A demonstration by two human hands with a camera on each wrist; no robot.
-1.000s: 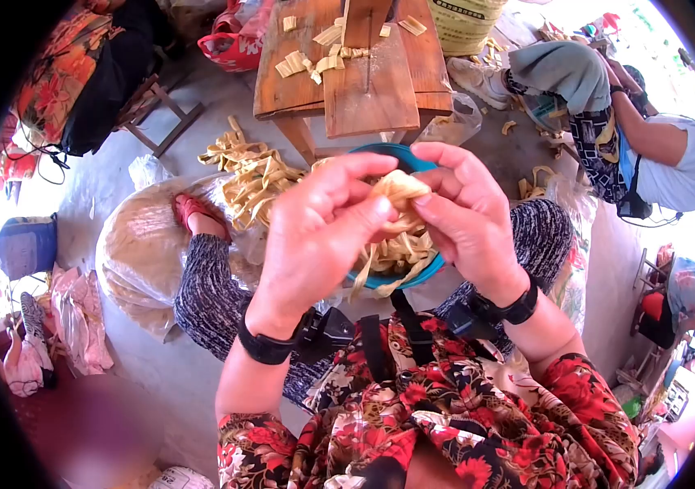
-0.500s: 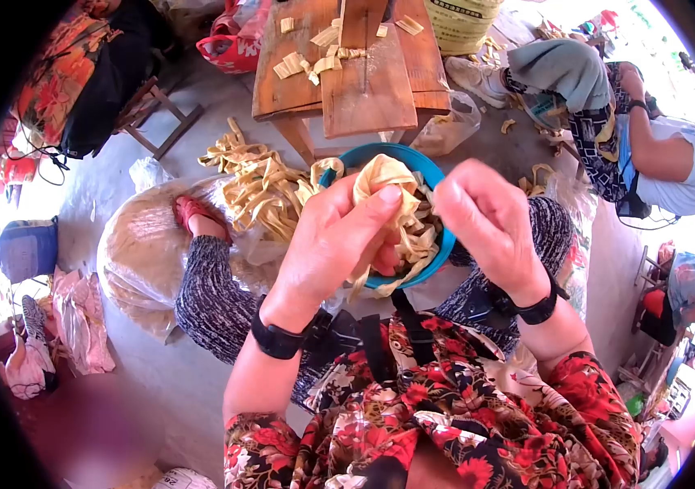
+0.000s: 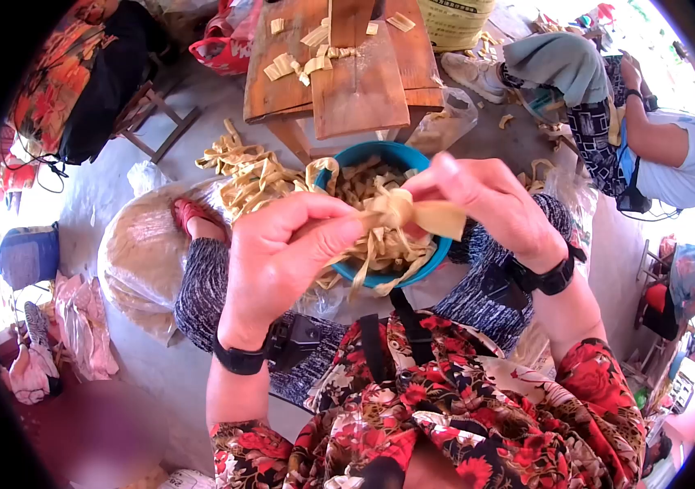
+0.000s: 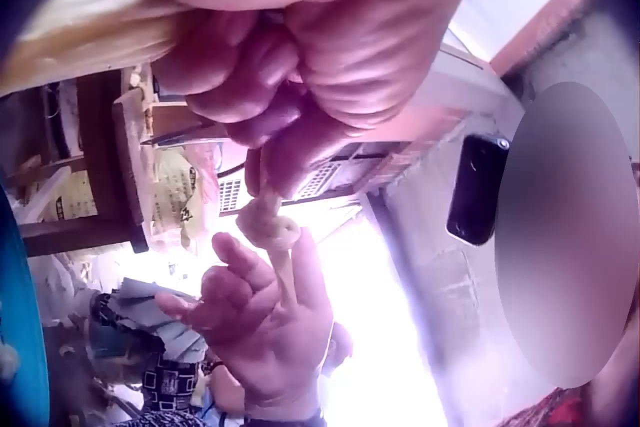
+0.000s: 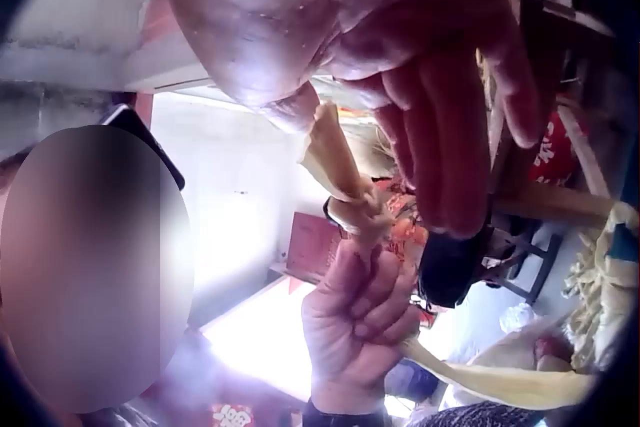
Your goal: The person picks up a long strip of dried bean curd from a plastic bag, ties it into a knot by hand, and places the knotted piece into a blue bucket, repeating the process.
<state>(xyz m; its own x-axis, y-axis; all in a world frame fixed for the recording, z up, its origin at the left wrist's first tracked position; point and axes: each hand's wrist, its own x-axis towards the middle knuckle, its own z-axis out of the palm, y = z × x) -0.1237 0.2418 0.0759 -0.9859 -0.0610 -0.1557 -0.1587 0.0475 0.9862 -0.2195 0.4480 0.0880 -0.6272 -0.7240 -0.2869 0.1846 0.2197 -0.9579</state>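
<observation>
A soft, flat, pale yellow strip with a knot [image 3: 396, 209] in it stretches between my hands, over a teal basin [image 3: 437, 254]. My left hand [image 3: 286, 253] pinches the strip just to the left of the knot. To the right, the strip's short flat end [image 5: 330, 157] lies by the thumb and palm of my right hand [image 3: 494, 208]. The right fingers [image 5: 455, 137] are extended and spread in the right wrist view. More curled yellow strips [image 3: 380, 254] fill the basin below. From the left hand a long tail [image 5: 500, 384] of strip trails away.
A heap of loose strips [image 3: 250, 175] lies on a plastic-covered sack [image 3: 144, 253] to the left. Ahead stands a wooden bench [image 3: 282, 102] with cut pieces [image 3: 282, 67] on it. Another person [image 3: 661, 151] sits at the right. A woven bag [image 3: 455, 24] stands behind the bench.
Both hands were close together on a folded strip; then the right drew back while the left held the loop. Now the hands are wider apart, with a small compact knot between them.
</observation>
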